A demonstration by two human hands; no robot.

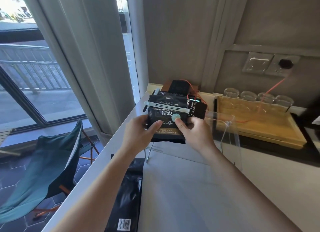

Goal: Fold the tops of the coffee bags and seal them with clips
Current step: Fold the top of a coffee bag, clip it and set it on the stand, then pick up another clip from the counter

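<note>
left hand (138, 131) and right hand (194, 133) each grasp 1 side of clipped coffee bag (166, 127) | white clip (166, 107) just above fingers | advice: stand bag upright against bags behind, release both together

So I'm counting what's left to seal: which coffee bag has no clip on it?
The flat bag lying near the counter's front edge, barcode showing, has no clip. The bag both hands hold already carries a pale clip across its folded top.

The flat black bag (128, 193) is cut off by the bottom edge.
</note>
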